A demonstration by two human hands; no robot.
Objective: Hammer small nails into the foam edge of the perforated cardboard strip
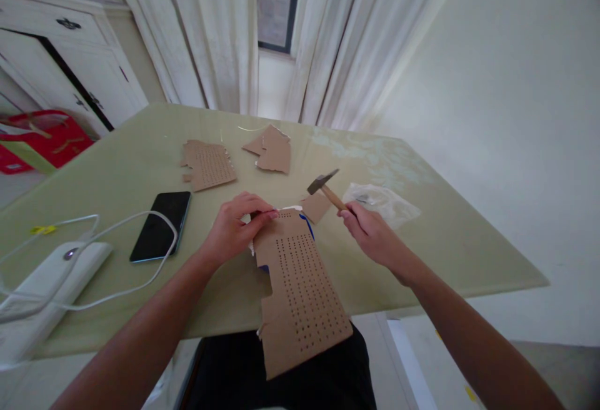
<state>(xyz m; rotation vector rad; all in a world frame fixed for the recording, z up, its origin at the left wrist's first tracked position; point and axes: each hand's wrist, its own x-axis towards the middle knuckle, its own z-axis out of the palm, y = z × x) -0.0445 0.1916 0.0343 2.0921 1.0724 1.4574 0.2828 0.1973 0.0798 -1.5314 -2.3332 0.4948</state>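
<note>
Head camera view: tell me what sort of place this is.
Probably a room in a home, not a workshop: long pale curtains hang by a window, a white cupboard stands at the left, and a phone lies on the green table.

Perforated cardboard (300, 291): brown sheet with a dense grid of small punched holes; edges ragged, a notch cut into its left side. Lies flat, overhanging the near edge of the table (117, 166); far end pinned by fingertips of the left hand (234, 229).
Hammer (328, 188): small, dark metal head on a light wooden handle. Raised clear of the table, just beyond the sheet's far right corner, head tilted up and left; handle gripped in the right hand (370, 235).
</note>
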